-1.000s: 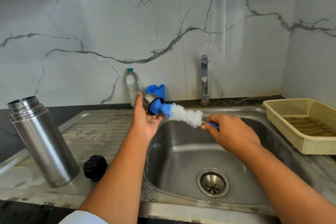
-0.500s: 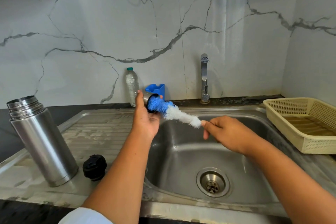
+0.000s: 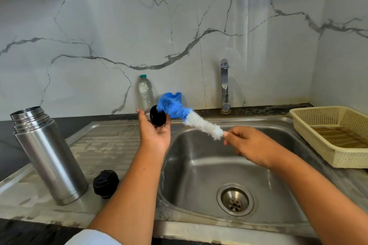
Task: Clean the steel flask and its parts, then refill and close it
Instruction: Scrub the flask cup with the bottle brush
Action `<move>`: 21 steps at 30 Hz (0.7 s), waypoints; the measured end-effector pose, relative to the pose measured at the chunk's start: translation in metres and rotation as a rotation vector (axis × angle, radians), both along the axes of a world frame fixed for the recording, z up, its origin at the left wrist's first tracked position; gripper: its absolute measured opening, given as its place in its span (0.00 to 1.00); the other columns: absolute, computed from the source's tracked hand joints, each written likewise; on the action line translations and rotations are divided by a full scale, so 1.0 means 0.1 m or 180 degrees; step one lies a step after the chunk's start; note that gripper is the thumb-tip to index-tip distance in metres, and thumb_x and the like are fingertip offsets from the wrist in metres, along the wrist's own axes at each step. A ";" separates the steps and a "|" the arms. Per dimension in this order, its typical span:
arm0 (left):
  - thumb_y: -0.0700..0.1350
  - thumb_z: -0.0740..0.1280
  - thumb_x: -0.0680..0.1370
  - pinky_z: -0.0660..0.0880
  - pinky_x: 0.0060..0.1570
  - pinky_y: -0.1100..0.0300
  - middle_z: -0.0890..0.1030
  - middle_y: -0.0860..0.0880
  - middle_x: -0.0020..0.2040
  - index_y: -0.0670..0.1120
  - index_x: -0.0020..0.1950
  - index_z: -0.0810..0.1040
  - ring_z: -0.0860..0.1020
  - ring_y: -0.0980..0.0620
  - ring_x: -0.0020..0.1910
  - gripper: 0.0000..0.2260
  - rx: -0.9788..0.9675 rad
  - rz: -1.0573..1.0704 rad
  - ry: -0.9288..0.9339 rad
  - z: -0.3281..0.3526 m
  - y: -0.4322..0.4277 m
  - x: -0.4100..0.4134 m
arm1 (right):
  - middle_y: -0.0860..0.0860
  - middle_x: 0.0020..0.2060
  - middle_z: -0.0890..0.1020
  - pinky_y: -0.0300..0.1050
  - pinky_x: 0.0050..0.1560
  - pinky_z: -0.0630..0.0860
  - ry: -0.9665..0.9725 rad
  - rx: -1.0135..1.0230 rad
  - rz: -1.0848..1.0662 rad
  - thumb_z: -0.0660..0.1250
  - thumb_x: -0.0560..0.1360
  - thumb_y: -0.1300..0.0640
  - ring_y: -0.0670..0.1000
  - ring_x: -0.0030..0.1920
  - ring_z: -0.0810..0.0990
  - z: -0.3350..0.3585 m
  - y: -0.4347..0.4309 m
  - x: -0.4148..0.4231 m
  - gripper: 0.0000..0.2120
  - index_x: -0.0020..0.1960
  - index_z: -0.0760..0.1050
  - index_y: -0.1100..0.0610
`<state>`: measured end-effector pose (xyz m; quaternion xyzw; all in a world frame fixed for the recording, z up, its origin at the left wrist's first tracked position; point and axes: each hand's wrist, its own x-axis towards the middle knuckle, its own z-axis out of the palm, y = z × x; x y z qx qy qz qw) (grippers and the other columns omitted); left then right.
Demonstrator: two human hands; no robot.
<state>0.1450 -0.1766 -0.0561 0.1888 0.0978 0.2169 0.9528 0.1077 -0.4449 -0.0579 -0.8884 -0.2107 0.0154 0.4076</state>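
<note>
Change: bottle brush (image 3: 199, 123) is out of the flask cap (image 3: 158, 118) now; half a second ago its blue tip was buried inside. Cap's dark interior now faces the camera.
Risk: cap looks loosely cradled in a wet palm, so a springy brush snapping back could likely knock it into the basin or flick water. The pinch sits behind a long floppy head, so probably poor control on re-entry. Left forearm passes close over the stopper and could nudge it.
Stopper (image 3: 105, 184): black ribbed plastic, round, on the drainboard (image 3: 103, 145) just beside the flask base.
Flask body (image 3: 47, 155): brushed steel cylinder, threaded neck, mouth open, upright left of the sink.
Sink (image 3: 199, 165): stainless basin, wet sheen, round strainer (image 3: 235, 202).
Right hand (image 3: 249, 145): fingertips pinch the brush handle at the white bristle end; handle mostly hidden.
Left hand (image 3: 154, 137): fingers curled round the cap, held over the basin's left rim.
Brush: soft bristles, white shank, blue tip, bent upward, so a flexible core.
Basket (image 3: 328, 135): cream perforated plastic, right of the sink.
Back ledge: clear plastic bottle (image 3: 146, 91), blue holder (image 3: 177, 96), chrome tap (image 3: 225, 85), no stream visible.
</note>
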 end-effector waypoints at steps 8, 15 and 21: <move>0.64 0.71 0.75 0.76 0.66 0.37 0.82 0.37 0.61 0.42 0.69 0.73 0.82 0.38 0.59 0.32 0.0349 -0.0356 -0.0011 -0.02 -0.03 0.03 | 0.46 0.37 0.80 0.47 0.40 0.77 -0.0369 -0.0455 -0.0006 0.60 0.83 0.43 0.46 0.37 0.78 -0.03 0.04 -0.01 0.08 0.51 0.76 0.44; 0.54 0.73 0.78 0.84 0.48 0.49 0.85 0.42 0.49 0.45 0.47 0.80 0.86 0.46 0.50 0.12 0.1404 -0.0290 0.0037 -0.02 -0.13 0.03 | 0.45 0.33 0.79 0.42 0.37 0.72 -0.0340 -0.0318 -0.0093 0.60 0.83 0.44 0.46 0.32 0.75 -0.01 0.02 -0.02 0.12 0.45 0.78 0.45; 0.51 0.74 0.76 0.83 0.50 0.51 0.82 0.41 0.49 0.44 0.45 0.77 0.84 0.45 0.53 0.12 0.1302 -0.0142 -0.0145 -0.03 -0.06 0.02 | 0.45 0.25 0.70 0.40 0.27 0.59 0.0601 0.0266 0.0188 0.59 0.84 0.46 0.45 0.24 0.63 0.06 0.02 -0.05 0.16 0.44 0.77 0.54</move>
